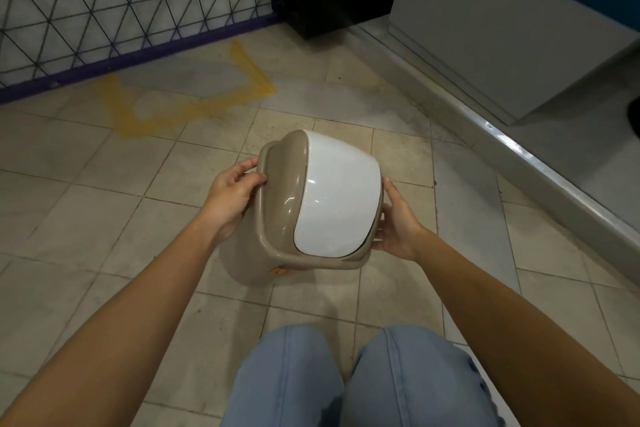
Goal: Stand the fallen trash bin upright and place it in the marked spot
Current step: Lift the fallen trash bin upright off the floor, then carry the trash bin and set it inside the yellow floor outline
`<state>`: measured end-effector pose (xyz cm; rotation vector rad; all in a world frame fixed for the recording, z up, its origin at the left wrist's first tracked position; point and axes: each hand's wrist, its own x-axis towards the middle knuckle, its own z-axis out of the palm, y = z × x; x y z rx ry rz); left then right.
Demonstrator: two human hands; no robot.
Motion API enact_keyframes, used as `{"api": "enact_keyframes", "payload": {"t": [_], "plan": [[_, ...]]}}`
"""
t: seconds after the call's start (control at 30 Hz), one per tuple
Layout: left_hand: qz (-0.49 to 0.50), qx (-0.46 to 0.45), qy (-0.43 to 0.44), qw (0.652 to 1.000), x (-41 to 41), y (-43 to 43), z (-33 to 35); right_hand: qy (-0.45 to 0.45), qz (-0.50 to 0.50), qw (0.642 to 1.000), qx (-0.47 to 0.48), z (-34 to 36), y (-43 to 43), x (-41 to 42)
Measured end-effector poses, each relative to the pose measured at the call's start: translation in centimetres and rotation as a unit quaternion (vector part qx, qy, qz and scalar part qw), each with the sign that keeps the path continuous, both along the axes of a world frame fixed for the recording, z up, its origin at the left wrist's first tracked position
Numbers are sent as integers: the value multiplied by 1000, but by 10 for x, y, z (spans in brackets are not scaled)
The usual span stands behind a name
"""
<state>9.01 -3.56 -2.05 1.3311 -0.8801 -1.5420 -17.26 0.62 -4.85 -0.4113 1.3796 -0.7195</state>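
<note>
beige trash bin (277, 218) | hands: left (230, 199), right (398, 222) gripping it | orange label unreadable

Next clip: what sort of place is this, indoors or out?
Indoors, probably a utility or back corner of a building. Worn tiled floor, a wire-mesh panel along the wall, a yellow floor marking, and a swing-lid trash bin held in both hands.

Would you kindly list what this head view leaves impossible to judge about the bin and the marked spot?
- Trash bin base: hidden beneath its own lid and body, so floor contact is unclear.
- Right hand fingers: behind the bin.
- Orange label: too small to read.
- Yellow marking: faded, far side unclear near the purple rail.
</note>
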Motion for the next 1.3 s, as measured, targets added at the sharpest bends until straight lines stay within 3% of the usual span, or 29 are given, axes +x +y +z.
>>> {"api": "enact_keyframes", "payload": {"t": [0.3,0.83,0.9,1.03,1.1,1.3], "plan": [[53,30,4,998,10,13,-20,160,74,980,-94,24,-17,9],[91,49,-104,989,21,15,-31,200,105,960,-164,19,-7,26],[102,34,-117,987,20,17,-30,244,134,938,-204,17,-5,24],[151,0,-133,980,16,20,-25,391,249,833,-302,18,0,21],[171,-20,-135,976,13,21,-19,417,278,800,-331,18,3,21],[119,-110,-202,966,5,31,-13,425,302,778,-351,11,5,23]]}}
